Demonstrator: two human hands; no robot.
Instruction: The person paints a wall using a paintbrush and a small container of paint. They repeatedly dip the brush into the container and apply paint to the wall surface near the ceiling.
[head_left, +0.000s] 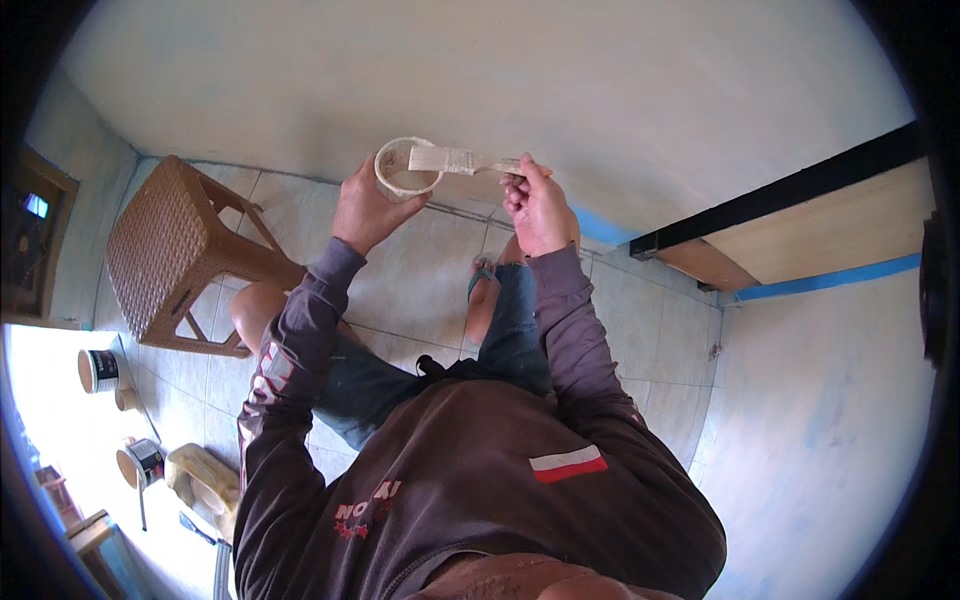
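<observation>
My left hand (375, 202) is wrapped around a small round tub (385, 184), tilted so that its inside shows. Pale paint coats the rim and inner wall. In my right hand (538, 202) is the handle of a flat paintbrush (459, 160), held level between thumb and fingers. Its whitish, paint-covered bristles point left and lie over the tub's opening. Whether the bristles touch the rim cannot be told. Both hands are raised in front of a pale, unevenly painted wall (480, 67).
A brown woven-pattern plastic stool (161, 251) stands at the left on the tiled floor (412, 262). Paint buckets (99, 371) and a cut-open yellowish jerrycan (202, 480) sit at the lower left. A black beam (780, 191) juts out along the right, above a wooden panel (832, 240).
</observation>
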